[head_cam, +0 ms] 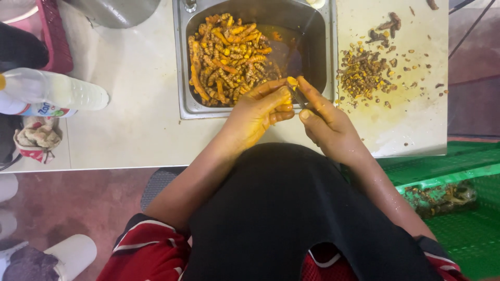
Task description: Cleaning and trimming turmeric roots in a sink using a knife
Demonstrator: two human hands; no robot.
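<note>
Grip of left hand (258, 112) pinching one turmeric piece (292, 81), right hand (325, 122) clasping one knife (298, 96) (stained yellow), one sink (182, 62)

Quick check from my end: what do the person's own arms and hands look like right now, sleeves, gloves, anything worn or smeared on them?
Both hands are bare, no gloves, rings or watch visible. The left hand and right hand are smeared with yellow-orange staining, heaviest on the left's fingers. Forearms are uncovered; short red sleeves with white stripes end near the elbows. A black apron covers the front.

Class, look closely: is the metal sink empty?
No: the metal sink holds a heap of orange-yellow roots lying in murky water.
</note>
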